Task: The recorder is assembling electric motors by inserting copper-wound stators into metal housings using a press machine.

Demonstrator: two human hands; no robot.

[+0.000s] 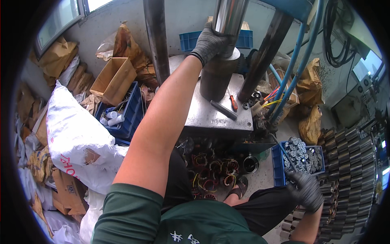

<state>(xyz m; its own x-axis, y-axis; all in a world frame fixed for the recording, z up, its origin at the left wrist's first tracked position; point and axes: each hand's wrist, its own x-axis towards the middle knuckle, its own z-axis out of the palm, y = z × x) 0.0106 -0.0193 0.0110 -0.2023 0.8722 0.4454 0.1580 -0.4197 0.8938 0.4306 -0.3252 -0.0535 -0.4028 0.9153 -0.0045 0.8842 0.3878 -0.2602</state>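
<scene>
My left hand (pixel 212 42), in a grey glove, reaches up and wraps round the lower end of a shiny metal cylinder (pixel 230 16). Just below it stands a dark, thick round post (pixel 217 81) with a pale flat top, on a metal press table (pixel 219 118). At the lower right, my gloved right hand (pixel 306 192) is closed at the end of a thin metal lever (pixel 284 151) that slants up toward the machine; its fingertips are partly hidden. A dark metal bar (pixel 223 110) and an orange-handled screwdriver (pixel 233 103) lie on the press table.
A blue crate (pixel 277 164) of grey round parts sits beside my right hand, near stacked metal cylinders (pixel 349 171). Wound coils (pixel 209 173) lie under the table. Steel columns (pixel 156 40) flank the post. A wooden box (pixel 113 79) and white sack (pixel 77 134) are left.
</scene>
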